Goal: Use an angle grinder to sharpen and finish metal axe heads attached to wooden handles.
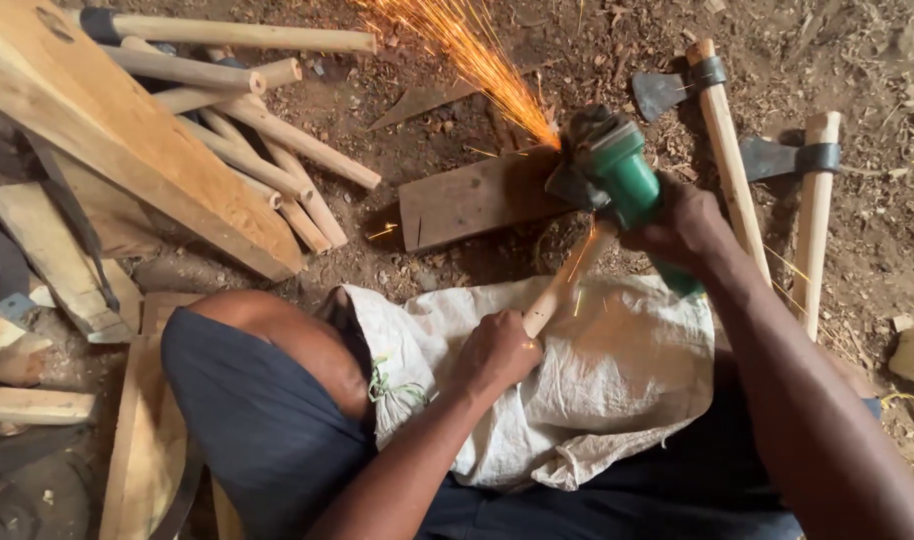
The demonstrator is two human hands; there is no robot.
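Though sparking, grinder (617, 170) in rt hand (682, 228)

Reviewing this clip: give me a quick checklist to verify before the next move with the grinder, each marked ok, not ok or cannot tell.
1. Right hand gripping green grinder: ok.
2. Left hand gripping wooden handle: ok.
3. Sparks flying away from the body: ok.
4. Gloves on hands: not ok, both bare.
5. Work resting on plank: cannot tell, grinder hides the contact.
6. White sack covering lap: ok.

Bare forearms, no sleeves; 2 ungloved hands, no rings or watch; dark navy shorts (247, 420), knee bare.
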